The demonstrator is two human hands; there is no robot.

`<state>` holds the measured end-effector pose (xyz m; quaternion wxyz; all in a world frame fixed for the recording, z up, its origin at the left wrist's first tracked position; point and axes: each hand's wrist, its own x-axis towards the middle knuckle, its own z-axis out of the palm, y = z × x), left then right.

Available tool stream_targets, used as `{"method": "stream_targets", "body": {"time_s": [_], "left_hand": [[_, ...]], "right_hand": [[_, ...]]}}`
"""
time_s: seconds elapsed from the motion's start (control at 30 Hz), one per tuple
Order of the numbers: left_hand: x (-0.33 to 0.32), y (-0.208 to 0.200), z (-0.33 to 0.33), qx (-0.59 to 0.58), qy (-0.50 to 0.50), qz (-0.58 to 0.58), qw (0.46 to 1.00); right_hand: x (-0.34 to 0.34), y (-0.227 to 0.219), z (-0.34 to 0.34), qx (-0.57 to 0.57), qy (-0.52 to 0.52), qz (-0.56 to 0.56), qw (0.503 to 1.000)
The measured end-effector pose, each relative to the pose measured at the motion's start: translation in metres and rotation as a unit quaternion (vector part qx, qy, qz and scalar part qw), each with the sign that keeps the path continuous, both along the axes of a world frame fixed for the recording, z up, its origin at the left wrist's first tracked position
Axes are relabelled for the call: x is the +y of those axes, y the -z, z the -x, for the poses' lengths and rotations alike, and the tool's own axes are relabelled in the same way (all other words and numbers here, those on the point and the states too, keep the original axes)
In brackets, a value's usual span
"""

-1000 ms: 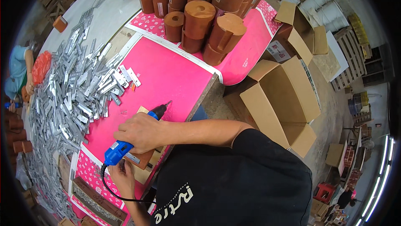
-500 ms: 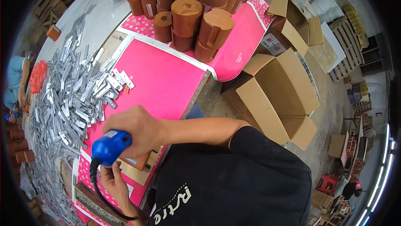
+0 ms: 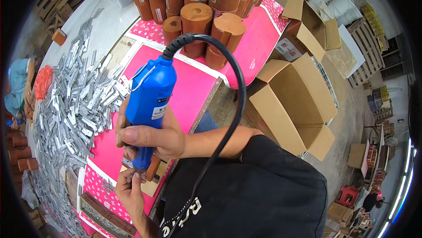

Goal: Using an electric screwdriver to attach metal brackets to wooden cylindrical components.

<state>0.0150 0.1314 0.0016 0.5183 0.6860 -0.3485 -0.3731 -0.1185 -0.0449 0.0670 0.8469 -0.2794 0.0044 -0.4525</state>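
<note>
A blue electric screwdriver [image 3: 151,93] with a black cord stands nearly upright, its cord end raised and its tip pointing down. My right hand [image 3: 158,137] is wrapped round its body. Below, my left hand [image 3: 131,187] has thumb and fingers pinched together at the driver's tip; whatever is between them is too small to make out. Partly hidden behind the hands, a reddish-brown wooden piece [image 3: 154,167] lies at the pink table's near edge. Many loose silver metal hinge-like strips [image 3: 83,110] are heaped to the left of my hands.
Stacked brown wooden cylinders [image 3: 196,18] stand at the far side of the pink tabletop [image 3: 184,88]. Small screws [image 3: 107,185] lie near a box edge [image 3: 105,214] at lower left. Open cardboard boxes [image 3: 294,101] are on the right. Another person's arm [image 3: 29,84] shows at far left.
My right hand has turned the screwdriver from pointing towards the view to nearly upright, its cord now arching overhead. My left fingers have come to the driver's tip.
</note>
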Motion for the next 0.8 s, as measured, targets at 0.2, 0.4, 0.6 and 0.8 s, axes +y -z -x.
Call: {"method": "stream_targets", "body": {"time_s": [0.2,0.4,0.6,0.8], "left_hand": [[0.01,-0.001,-0.005,0.032,0.016,-0.023,0.999],[0.011,-0.003,-0.006,0.055,0.025,-0.027,0.998],[0.011,-0.005,-0.006,0.071,0.037,-0.034,0.996],[0.012,-0.007,-0.005,0.099,0.055,-0.036,0.993]], "right_hand": [[-0.003,0.002,-0.005,0.012,-0.006,-0.026,1.0],[-0.006,0.003,-0.005,0.032,-0.037,-0.03,0.998],[-0.008,0.001,-0.005,0.042,-0.056,-0.039,0.997],[-0.005,-0.001,-0.01,0.031,-0.021,-0.056,0.998]]}}
